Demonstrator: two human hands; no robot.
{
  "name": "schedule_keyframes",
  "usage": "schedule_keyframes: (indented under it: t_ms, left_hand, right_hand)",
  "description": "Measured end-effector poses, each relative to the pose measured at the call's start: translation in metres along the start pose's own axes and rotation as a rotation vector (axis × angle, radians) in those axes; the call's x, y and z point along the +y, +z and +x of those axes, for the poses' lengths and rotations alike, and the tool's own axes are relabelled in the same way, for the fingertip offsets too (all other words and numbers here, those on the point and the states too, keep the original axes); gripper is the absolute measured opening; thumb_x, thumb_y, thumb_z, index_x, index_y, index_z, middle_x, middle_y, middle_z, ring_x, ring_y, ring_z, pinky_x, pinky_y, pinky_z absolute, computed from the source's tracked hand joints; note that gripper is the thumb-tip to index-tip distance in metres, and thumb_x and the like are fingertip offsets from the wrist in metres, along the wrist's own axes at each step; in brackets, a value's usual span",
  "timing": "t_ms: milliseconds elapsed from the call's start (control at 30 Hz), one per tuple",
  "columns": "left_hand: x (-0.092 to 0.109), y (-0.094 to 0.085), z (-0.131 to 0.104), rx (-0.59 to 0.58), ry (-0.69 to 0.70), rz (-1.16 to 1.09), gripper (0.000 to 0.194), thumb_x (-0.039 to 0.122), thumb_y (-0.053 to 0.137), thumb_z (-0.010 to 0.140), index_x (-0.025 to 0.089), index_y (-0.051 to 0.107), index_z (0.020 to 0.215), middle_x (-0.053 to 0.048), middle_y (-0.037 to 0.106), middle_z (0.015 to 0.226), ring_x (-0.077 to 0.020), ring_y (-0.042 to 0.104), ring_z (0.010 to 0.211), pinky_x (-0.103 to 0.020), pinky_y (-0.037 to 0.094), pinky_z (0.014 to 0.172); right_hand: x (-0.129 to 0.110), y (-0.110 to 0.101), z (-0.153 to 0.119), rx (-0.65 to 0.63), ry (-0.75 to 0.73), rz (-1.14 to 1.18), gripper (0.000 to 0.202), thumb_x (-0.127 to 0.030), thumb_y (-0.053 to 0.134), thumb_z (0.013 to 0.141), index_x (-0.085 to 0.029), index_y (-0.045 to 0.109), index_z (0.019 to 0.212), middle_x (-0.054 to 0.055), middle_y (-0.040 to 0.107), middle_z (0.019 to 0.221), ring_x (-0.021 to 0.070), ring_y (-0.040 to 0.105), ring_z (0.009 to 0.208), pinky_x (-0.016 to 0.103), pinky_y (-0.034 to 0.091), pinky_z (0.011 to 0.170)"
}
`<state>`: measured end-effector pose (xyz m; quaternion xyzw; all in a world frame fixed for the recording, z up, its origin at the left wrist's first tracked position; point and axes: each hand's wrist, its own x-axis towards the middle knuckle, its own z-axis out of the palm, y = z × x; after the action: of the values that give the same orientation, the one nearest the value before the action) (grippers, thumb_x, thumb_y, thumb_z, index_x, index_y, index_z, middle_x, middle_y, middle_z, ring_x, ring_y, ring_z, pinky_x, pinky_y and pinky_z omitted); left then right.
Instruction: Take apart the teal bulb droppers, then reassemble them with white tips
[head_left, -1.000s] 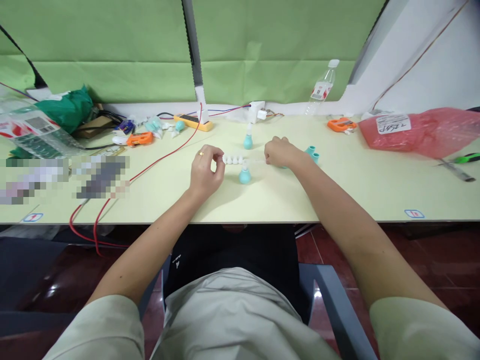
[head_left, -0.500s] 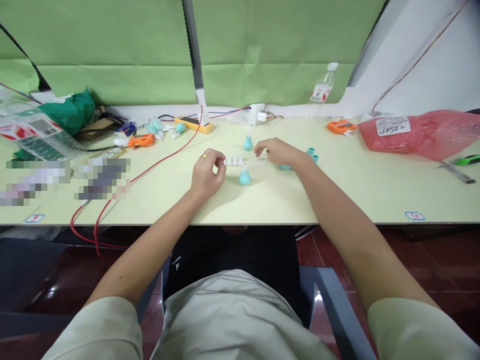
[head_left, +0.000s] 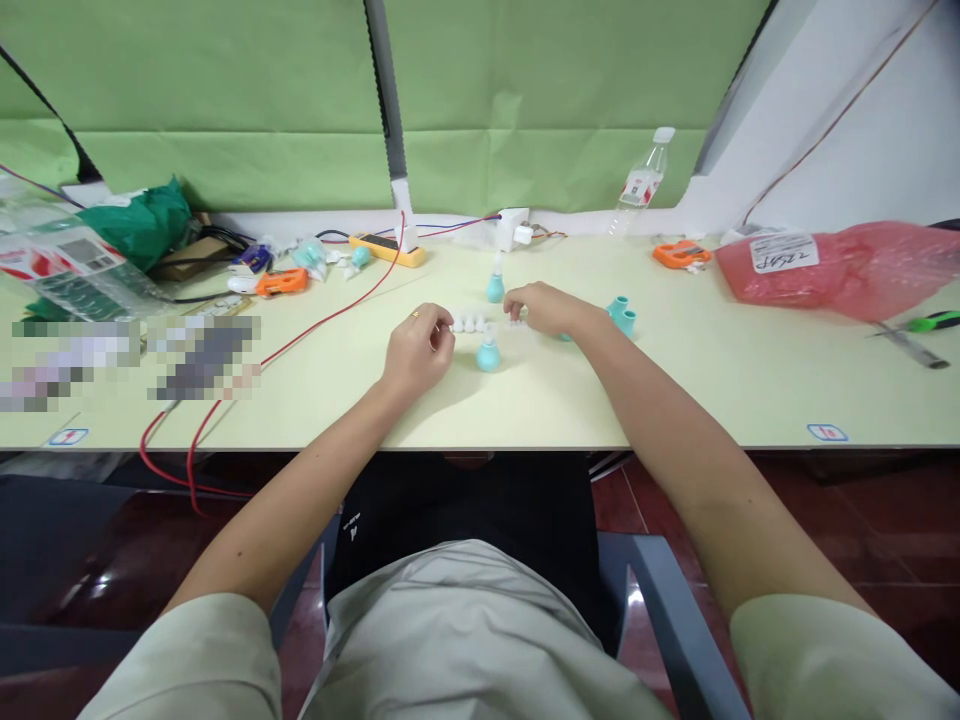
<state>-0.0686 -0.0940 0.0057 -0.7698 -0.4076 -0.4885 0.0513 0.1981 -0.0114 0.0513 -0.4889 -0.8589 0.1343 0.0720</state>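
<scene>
My left hand (head_left: 420, 345), with a ring on one finger, is closed, its thumb and fingertips pinched on the left end of a row of white rounded pieces (head_left: 469, 323). Right of that row, my right hand (head_left: 546, 308) reaches down with curled fingers drawn together over a small clear-and-white piece (head_left: 518, 323). Its fingers partly hide that piece. A teal bulb with a clear tip (head_left: 488, 356) stands in front of the row, and another teal bulb (head_left: 495, 288) stands behind it. Teal cup-like parts (head_left: 621, 316) lie beyond my right wrist, partly covered by it.
Along the back are a yellow multimeter (head_left: 388, 249), a white plug (head_left: 514, 230) and a plastic bottle (head_left: 643, 185). Orange tools (head_left: 681, 255) and a red plastic bag (head_left: 847, 265) lie right. A red cable (head_left: 322, 322) crosses the left side, near bags and another orange tool (head_left: 282, 282).
My right hand has moved slightly left and down, its fingers closing in on the small clear-and-white piece. More of the teal parts behind my wrist shows. My left hand has barely shifted.
</scene>
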Motion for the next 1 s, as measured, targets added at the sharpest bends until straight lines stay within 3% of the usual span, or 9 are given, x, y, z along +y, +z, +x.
schedule_keyframes:
  t_ms: [700, 1000]
  left_hand:
    - [-0.0019, 0.0003, -0.0002, -0.003, -0.038, -0.013, 0.017, 0.007, 0.056, 0.084, 0.022, 0.058, 0.092, 0.0, 0.06, 0.076, -0.0161, 0.055, 0.065, -0.032, 0.042, 0.066]
    - [-0.004, 0.0015, -0.0002, 0.017, -0.014, -0.011, 0.018, 0.007, 0.055, 0.084, 0.022, 0.058, 0.093, -0.001, 0.063, 0.079, -0.0153, 0.056, 0.066, -0.031, 0.043, 0.066]
  right_hand:
    - [-0.0021, 0.0004, -0.002, 0.023, 0.044, 0.027, 0.046, 0.0, 0.053, 0.083, -0.02, 0.073, 0.12, 0.011, 0.076, 0.125, 0.0233, 0.069, 0.103, 0.03, 0.048, 0.08]
    - [-0.0023, -0.0035, -0.0042, 0.051, 0.042, 0.053, 0.056, 0.003, 0.052, 0.074, -0.019, 0.073, 0.12, 0.009, 0.077, 0.124, 0.0233, 0.069, 0.102, 0.031, 0.049, 0.081]
